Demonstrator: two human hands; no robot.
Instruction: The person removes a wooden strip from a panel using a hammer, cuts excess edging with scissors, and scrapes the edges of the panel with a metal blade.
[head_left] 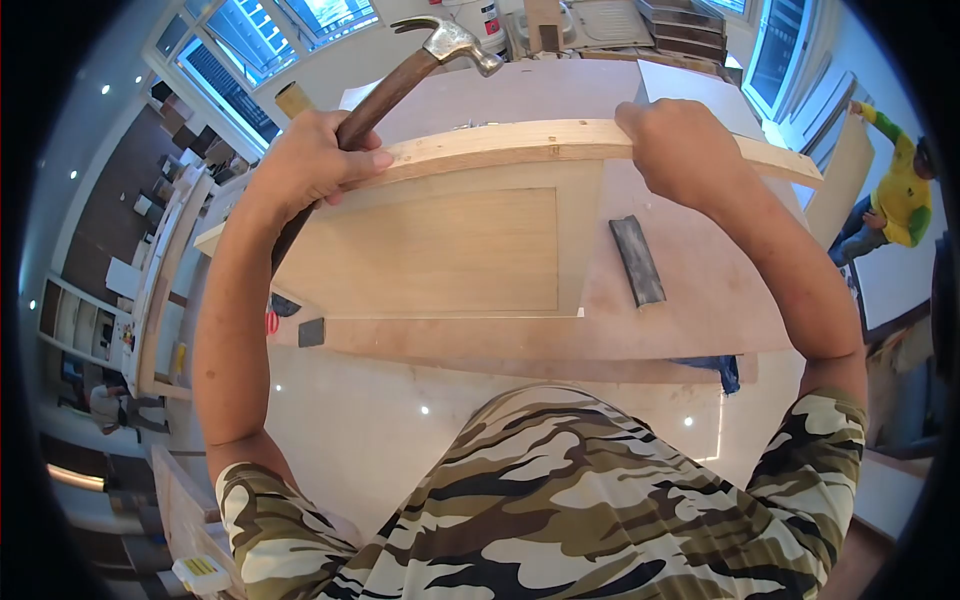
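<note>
A long pale wooden strip [515, 143] runs sideways in front of me, held up over the table. My left hand [310, 165] is closed around the strip's left part and also grips a claw hammer [395, 92]. The hammer's metal head points up and to the right, and its brown handle passes down behind my wrist. My right hand [680, 150] is closed on the strip farther right, with the end sticking out past it. Below the strip, a flat wooden panel [430, 250] with a thin rectangular outline lies on the table.
On the pinkish tabletop [690, 230] lie a dark worn rectangular block [637, 262] and a small grey square pad [311, 332]. Dark blue material [728, 374] hangs at the near edge. A person in yellow [900, 190] stands at right; another person [125, 408] is at far left.
</note>
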